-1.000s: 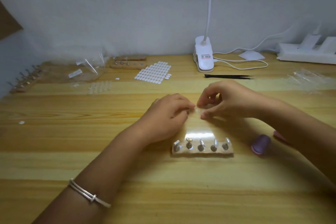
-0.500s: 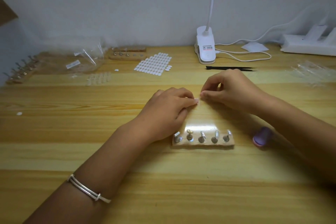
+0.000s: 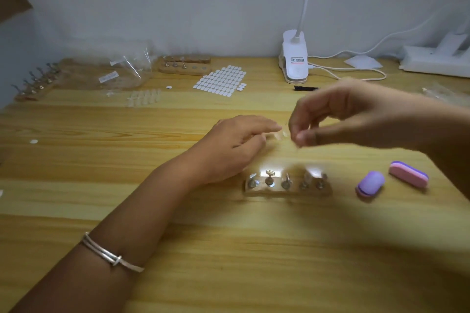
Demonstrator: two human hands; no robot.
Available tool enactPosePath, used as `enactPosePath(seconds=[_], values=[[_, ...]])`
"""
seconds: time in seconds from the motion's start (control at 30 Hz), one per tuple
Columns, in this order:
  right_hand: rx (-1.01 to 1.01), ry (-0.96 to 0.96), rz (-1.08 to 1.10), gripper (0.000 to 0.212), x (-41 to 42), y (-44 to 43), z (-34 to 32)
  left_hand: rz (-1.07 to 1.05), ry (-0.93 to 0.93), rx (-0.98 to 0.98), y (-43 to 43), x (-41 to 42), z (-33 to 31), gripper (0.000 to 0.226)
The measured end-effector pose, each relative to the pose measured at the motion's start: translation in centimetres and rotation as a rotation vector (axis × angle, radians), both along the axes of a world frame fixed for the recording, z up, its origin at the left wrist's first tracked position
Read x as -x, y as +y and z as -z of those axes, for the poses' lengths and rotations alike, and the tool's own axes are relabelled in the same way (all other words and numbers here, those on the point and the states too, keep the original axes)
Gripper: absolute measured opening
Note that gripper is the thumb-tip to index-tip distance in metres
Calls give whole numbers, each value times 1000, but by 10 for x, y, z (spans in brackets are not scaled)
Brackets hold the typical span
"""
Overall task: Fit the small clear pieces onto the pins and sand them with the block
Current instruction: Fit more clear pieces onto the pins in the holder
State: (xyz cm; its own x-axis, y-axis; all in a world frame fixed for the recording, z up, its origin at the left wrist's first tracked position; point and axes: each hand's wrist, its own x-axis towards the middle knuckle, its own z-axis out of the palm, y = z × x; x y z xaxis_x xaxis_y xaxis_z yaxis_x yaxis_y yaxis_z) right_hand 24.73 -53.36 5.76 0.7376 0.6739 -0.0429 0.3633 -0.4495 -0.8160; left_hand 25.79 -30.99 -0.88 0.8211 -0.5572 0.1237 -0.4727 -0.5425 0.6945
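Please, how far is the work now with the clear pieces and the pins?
Early. The wooden base with five metal pins stands ready; whether any pin is capped is too blurred to tell. In hand: a small clear piece at the fingertips of the left hand, the right hand close by. Remaining: fitting and all sanding; the rounded purple block and pink block lie untouched.

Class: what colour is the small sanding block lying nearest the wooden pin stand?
The sanding block is lilac, with a darker purple edge; head view.
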Motion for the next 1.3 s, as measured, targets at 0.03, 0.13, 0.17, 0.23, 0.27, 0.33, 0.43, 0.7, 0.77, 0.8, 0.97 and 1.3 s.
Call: enactPosePath(seconds=[0.03, 0.13, 0.17, 0.23, 0.27, 0.33, 0.43, 0.7, 0.77, 0.8, 0.97, 1.3], values=[[55, -43, -29, 5, 5, 4, 3, 14, 22, 75, 2, 4, -1, 37], [104, -75, -38, 11, 10, 9, 11, 75, 43, 143, 8, 19, -5, 33], [104, -64, -32, 12, 11, 9, 13, 89, 8, 80, 7, 23, -4, 36], [110, -46, -32, 11, 11, 10, 16, 79, -122, -61, 1, 29, 1, 35], [114, -37, -34, 8, 10, 10, 17, 59, -176, -85, -3, 31, 4, 30], [118, -17, -28, 5, 9, 11, 20, 33, -211, -64, -9, 34, 8, 24], [124, -2, -15, 5, 8, 12, 21, 15, -230, -41, -12, 34, 11, 24], [121, 22, -9, 2, 5, 11, 25, 0, -134, 75, -15, 36, 9, 13], [118, 27, -7, 2, 6, 10, 26, -8, -101, 110, -14, 37, 9, 12], [115, 32, -1, 2, 5, 10, 26, -9, -85, 124, -14, 37, 9, 11], [106, 105, 25, 3, 5, 10, 29, -24, -37, 161, -14, 37, 10, 14], [304, -132, 35, 19, 14, 19, 24, -49, 6, 153, -14, 37, 11, 15]])
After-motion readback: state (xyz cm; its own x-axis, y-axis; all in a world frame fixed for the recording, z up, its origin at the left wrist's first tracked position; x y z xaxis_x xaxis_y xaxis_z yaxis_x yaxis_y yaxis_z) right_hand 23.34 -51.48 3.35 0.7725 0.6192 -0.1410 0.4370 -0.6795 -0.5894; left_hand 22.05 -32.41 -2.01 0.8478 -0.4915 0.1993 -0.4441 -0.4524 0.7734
